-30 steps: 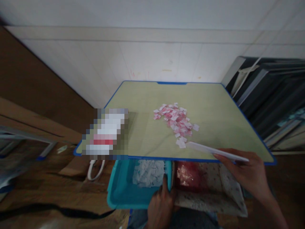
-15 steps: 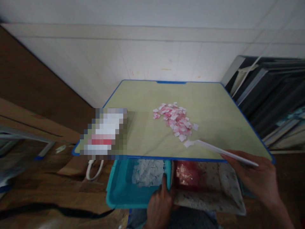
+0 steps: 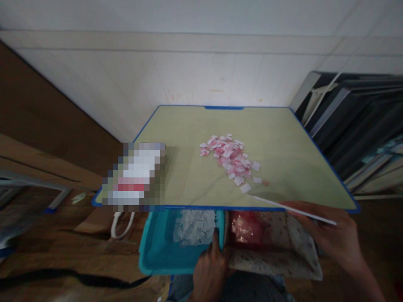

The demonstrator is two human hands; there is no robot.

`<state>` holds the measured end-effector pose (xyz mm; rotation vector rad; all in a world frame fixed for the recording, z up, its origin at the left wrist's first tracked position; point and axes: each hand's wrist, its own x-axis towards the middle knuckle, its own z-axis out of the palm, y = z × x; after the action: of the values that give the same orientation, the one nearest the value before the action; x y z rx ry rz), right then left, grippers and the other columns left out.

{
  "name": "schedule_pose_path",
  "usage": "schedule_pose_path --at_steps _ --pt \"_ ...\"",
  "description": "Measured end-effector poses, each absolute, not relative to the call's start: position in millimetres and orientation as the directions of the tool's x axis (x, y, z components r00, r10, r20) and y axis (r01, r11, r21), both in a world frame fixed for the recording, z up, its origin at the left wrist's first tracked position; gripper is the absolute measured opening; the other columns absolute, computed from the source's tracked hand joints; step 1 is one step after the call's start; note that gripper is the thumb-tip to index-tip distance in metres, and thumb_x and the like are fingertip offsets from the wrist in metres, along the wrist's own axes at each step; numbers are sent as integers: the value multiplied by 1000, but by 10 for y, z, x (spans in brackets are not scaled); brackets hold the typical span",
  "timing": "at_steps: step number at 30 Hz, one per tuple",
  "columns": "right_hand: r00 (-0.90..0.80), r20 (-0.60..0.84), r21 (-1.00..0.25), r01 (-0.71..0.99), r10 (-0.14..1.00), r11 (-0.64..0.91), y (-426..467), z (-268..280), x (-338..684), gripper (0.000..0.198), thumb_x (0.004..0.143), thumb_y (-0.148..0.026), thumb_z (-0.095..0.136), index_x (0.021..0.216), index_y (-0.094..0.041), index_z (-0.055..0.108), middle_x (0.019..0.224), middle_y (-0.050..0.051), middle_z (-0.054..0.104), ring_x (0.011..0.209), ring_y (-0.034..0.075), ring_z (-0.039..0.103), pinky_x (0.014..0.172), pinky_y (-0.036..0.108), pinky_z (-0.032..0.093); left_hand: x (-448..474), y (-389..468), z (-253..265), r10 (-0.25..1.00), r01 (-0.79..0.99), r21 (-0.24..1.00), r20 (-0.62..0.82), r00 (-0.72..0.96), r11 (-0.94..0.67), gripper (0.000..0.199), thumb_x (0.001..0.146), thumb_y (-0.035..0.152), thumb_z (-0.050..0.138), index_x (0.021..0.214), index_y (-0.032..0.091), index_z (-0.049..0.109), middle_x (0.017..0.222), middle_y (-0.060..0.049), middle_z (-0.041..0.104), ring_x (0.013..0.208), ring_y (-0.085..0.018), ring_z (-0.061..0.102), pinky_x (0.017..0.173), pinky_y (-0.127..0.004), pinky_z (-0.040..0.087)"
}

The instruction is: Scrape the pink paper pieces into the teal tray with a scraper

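Note:
My right hand (image 3: 330, 230) grips a slim white stick (image 3: 292, 209), its tip pointing left and low over the front part of the board. Just beyond the tip lie loose paper squares (image 3: 245, 188), at the near end of a pile of pink and white paper squares (image 3: 231, 157). Below the board's front edge, my left hand (image 3: 210, 268) is at the right rim of a teal tray (image 3: 171, 262). Its index finger stretches along that rim, while the other fingers curl, partly hidden, between this tray and a stained tray (image 3: 270, 263).
The pale board (image 3: 182, 126) has a blue edge and stands against a white wall. A blurred-out box-like thing (image 3: 135, 172) sits on its left. White pieces (image 3: 193, 226) lie in the teal tray, glossy red stuff (image 3: 247, 226) in the stained one. Dark panels (image 3: 355, 105) lean at right.
My right hand and the stick have moved slightly left and down, away from the pile. A white square and a reddish bit now show where the stick was. My left hand stays at the tray.

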<state>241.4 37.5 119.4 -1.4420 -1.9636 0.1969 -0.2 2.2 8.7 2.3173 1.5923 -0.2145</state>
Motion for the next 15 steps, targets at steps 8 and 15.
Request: schedule_pose_path --at_steps 8,15 --pt "-170 399 -556 737 901 385 578 1322 2248 18 75 -14 51 84 -23 65 81 0 70 72 16 65 65 25 52 -2 20 93 884 933 160 -301 357 -323 42 58 34 64 98 27 56 122 -22 44 70 -22 62 58 -34 51" --pt "-662 392 -211 611 639 763 913 1367 1871 25 77 -7 45 96 -13 59 99 7 65 91 16 60 79 31 49 -3 21 73 873 928 162 -317 371 -336 54 61 33 63 112 28 48 126 -24 39 74 -22 62 61 -33 51"
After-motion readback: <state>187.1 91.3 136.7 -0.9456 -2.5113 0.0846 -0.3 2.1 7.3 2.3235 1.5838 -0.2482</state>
